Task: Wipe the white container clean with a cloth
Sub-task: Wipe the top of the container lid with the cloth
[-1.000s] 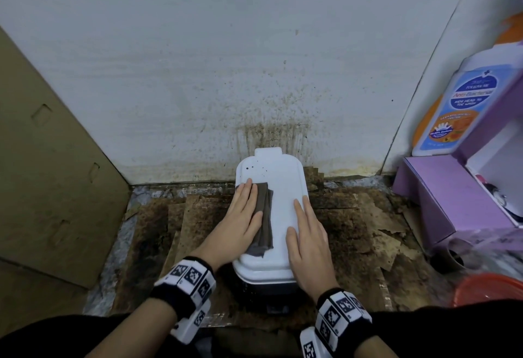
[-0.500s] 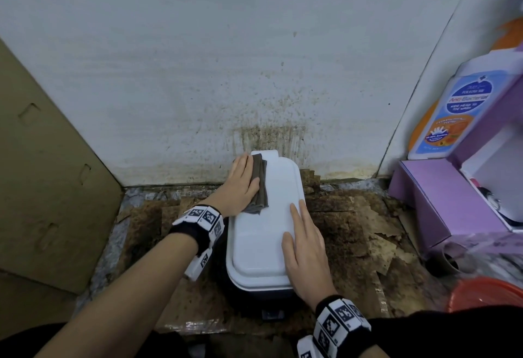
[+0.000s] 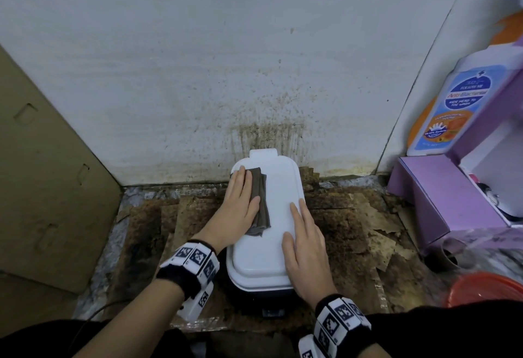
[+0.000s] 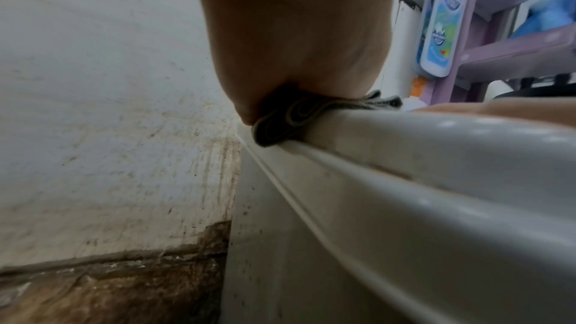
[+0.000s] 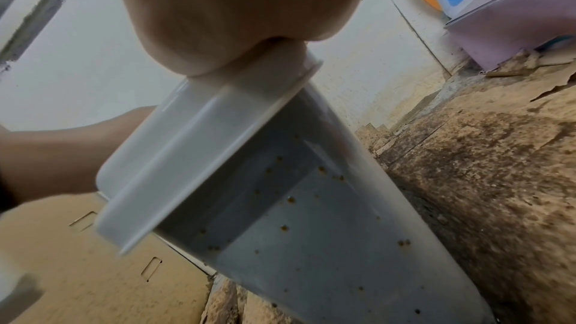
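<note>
A white lidded container (image 3: 278,205) stands on stained cardboard against the wall. My left hand (image 3: 240,202) lies flat on a folded grey-brown cloth (image 3: 260,202), pressing it onto the lid's far left part. In the left wrist view the cloth (image 4: 280,122) bunches under my palm at the lid's edge, above the container wall (image 4: 405,230). My right hand (image 3: 307,247) rests flat with straight fingers on the lid's right edge. The right wrist view shows the container side (image 5: 296,218) dotted with brown specks.
A spattered white wall (image 3: 254,74) stands just behind the container. A cardboard sheet (image 3: 48,188) leans at the left. A purple rack (image 3: 441,202) with a wash bottle (image 3: 461,108) is at the right, and an orange-red bowl (image 3: 486,287) sits at the near right.
My left hand slid the cloth to the lid's far end, then drew it back a little toward me. The right hand stayed on the right edge.
</note>
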Action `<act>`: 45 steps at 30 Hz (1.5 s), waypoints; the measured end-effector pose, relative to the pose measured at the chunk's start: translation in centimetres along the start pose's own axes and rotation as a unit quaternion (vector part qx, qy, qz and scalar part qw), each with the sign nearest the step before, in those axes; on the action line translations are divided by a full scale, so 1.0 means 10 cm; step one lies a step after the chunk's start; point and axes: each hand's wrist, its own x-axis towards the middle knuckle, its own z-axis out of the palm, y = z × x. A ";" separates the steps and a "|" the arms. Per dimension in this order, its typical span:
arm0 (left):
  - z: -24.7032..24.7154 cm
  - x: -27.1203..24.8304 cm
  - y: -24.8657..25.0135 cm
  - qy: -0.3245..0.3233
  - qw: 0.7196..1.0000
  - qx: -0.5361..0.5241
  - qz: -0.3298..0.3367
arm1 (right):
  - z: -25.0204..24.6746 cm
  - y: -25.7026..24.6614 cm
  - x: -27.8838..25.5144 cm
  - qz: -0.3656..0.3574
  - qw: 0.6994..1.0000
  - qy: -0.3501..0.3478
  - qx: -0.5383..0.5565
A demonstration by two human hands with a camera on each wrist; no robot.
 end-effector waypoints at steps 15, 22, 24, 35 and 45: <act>-0.01 -0.28 0.13 -0.050 0.996 0.080 0.007 | 0.01 0.00 0.04 -0.001 1.000 -0.006 -0.010; -0.18 0.32 -0.04 -0.066 0.996 0.065 -0.009 | -0.02 -0.03 0.04 0.007 1.000 -0.017 -0.011; -0.24 0.50 -0.06 -0.066 0.996 0.061 -0.019 | -0.02 -0.04 0.04 0.009 1.000 -0.019 -0.014; -0.40 1.09 -0.24 -0.061 0.994 0.083 -0.024 | -0.03 -0.05 0.05 0.002 1.000 -0.021 -0.020; -0.29 0.79 -0.15 -0.010 0.989 0.147 -0.014 | -0.02 -0.04 0.01 -0.004 1.000 -0.005 -0.009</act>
